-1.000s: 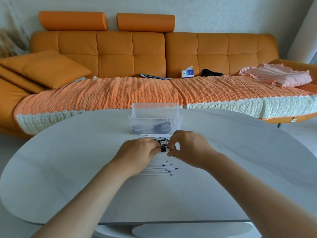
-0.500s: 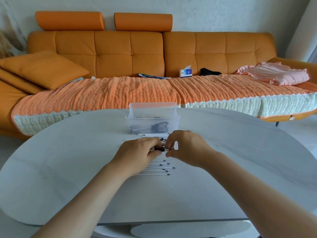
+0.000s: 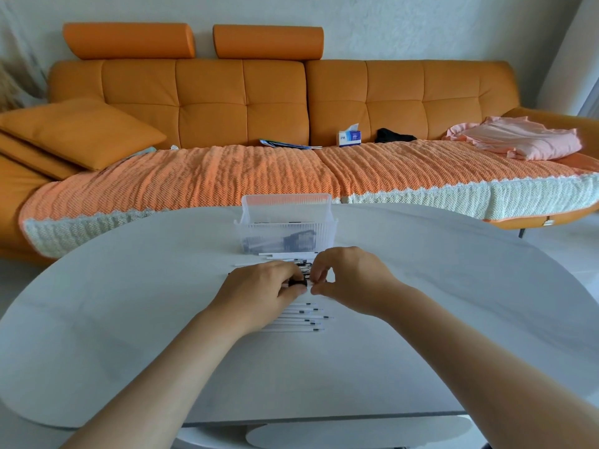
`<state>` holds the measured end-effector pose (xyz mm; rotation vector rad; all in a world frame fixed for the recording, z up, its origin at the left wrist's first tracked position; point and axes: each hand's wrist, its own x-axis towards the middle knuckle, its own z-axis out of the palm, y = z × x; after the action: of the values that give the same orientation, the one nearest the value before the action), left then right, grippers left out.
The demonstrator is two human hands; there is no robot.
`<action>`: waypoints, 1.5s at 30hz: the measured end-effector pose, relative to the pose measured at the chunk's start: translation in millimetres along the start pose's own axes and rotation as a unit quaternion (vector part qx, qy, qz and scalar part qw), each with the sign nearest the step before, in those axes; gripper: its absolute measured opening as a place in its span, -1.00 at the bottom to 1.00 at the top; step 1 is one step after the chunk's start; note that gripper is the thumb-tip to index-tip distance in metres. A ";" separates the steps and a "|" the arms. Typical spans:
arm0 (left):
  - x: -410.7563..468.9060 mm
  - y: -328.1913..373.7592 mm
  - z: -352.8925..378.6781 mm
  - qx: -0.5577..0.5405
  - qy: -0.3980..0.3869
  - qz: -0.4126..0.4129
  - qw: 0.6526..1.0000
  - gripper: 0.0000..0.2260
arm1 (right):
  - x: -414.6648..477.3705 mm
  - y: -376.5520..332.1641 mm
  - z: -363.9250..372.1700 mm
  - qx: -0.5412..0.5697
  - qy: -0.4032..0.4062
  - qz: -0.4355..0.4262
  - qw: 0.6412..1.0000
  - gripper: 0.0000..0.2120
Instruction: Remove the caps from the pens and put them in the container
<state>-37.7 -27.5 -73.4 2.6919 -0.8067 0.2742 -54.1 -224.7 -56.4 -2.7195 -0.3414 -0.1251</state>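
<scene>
My left grip [image 3: 259,296] curls round the barrel of a black-capped thin white plastic pen [image 3: 297,282], low over the pale grey tabletop [image 3: 129,319]. It is light, stiff and slick, so I should hold barrel and cap. Its long axis runs left-right, capped end rightward. My right grip [image 3: 350,280] pinches that end, I think. The clear ribbed plastic container [image 3: 287,223] stands just behind.

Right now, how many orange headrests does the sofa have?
2: one headrest at the sofa's left end, the other beside it, nearer the middle. None looks hidden.
</scene>
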 end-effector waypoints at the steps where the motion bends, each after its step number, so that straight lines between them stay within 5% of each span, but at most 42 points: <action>1: -0.7 0.4 -0.6 -0.002 0.003 0.002 1.000 -0.84 | -0.2 -0.7 1.0 -0.001 0.002 -0.001 1.000 -0.88; 17: -6.8 -26.1 -4.6 -0.010 0.015 -0.025 1.000 -0.83 | 2.4 2.3 1.1 -0.015 0.015 -0.001 1.000 -0.87; 30: -17.3 -55.5 -26.7 0.067 0.145 -0.122 0.980 -0.91 | 11.8 4.5 8.0 -0.054 -0.005 0.043 0.998 -0.89; 36: -13.1 -33.9 -13.3 0.012 0.085 -0.020 0.996 -0.84 | 12.1 -7.1 11.4 -0.003 0.009 -0.002 1.000 -0.90; 45: -4.5 -25.2 0.5 0.001 0.015 -0.050 0.999 -0.82 | 8.6 7.9 -2.1 -0.001 -0.012 0.029 1.000 -0.83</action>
<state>-27.2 -5.5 -81.3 2.7135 -0.6612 0.2924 -43.9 -230.6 -56.2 -2.7321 -0.2685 -0.0770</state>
